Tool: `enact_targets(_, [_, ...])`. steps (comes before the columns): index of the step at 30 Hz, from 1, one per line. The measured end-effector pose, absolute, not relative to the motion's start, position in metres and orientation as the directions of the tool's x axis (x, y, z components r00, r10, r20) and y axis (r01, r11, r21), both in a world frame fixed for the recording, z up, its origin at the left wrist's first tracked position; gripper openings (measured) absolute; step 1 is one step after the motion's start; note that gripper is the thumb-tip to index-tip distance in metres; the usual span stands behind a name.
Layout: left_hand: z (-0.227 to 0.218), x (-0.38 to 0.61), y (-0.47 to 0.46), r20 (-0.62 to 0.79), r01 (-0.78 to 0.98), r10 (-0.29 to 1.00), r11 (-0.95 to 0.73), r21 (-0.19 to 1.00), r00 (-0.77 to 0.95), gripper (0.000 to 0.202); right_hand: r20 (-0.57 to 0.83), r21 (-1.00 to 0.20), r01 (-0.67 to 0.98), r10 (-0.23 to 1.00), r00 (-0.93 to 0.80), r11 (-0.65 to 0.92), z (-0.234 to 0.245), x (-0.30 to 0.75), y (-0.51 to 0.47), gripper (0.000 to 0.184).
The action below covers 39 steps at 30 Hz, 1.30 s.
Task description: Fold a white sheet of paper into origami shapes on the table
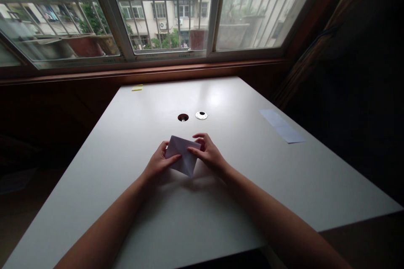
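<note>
A small folded sheet of white paper (183, 151), with creases across its face and one corner pointing down toward me, is held up between both hands over the desk. My left hand (160, 159) grips its left side, the thumb lying flat on the front and the fingers behind. At the right edge, my right hand (206, 151) pinches the paper, thumb on the front face; its index finger is raised and bent above the edge. What the fingers do behind the paper is hidden.
The white desk (233, 201) reaches to the window sill. Beyond the hands are a round cable hole (183, 117) and a round cover (201, 115). A white paper strip (280, 126) lies at the right, a yellow sticky note (137, 88) at the far left corner.
</note>
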<state>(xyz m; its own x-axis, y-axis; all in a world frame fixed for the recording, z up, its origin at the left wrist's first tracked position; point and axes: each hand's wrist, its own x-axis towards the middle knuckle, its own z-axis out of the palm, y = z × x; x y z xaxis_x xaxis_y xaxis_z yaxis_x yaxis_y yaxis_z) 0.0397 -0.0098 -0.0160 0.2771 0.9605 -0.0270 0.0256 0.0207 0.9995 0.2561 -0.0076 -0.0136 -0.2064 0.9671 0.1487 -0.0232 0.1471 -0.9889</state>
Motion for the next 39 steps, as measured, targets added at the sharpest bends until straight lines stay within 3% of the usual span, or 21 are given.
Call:
enact_targets(4, [-0.012,0.042,-0.011,-0.019,-0.039,0.978,0.027,0.999,0.206,0.048,0.052,-0.998,-0.033,0.956,-0.290,0.044,-0.015,0.261,-0.003,0.033])
enact_targets(14, [-0.006,0.042,-0.012,-0.116,-0.169,0.948,0.171,0.971,0.296,0.043,0.055,-0.998,0.012,0.941,-0.335,0.062,-0.016,0.267,-0.001,0.034])
enact_targets(24, [-0.010,0.043,-0.013,-0.027,-0.114,0.984,0.048,0.992,0.177,0.034,0.086,-0.985,0.115,0.946,-0.314,0.128,-0.018,0.263,-0.004,0.034])
enact_targets(27, [-0.012,0.043,-0.011,0.017,-0.139,0.991,0.002,0.990,0.134,0.032,0.093,-0.988,0.085,0.942,-0.322,0.127,-0.016,0.263,-0.004,0.036])
enact_targets(33, [-0.015,0.042,-0.005,0.040,-0.257,0.999,-0.039,0.966,0.002,0.030,0.025,-0.978,0.182,0.925,-0.380,0.101,-0.016,0.266,-0.006,0.035])
enact_targets(39, [-0.013,0.042,-0.003,-0.023,-0.342,1.000,0.014,0.940,-0.020,0.032,0.025,-0.999,0.014,0.920,-0.390,0.033,-0.020,0.265,-0.004,0.035])
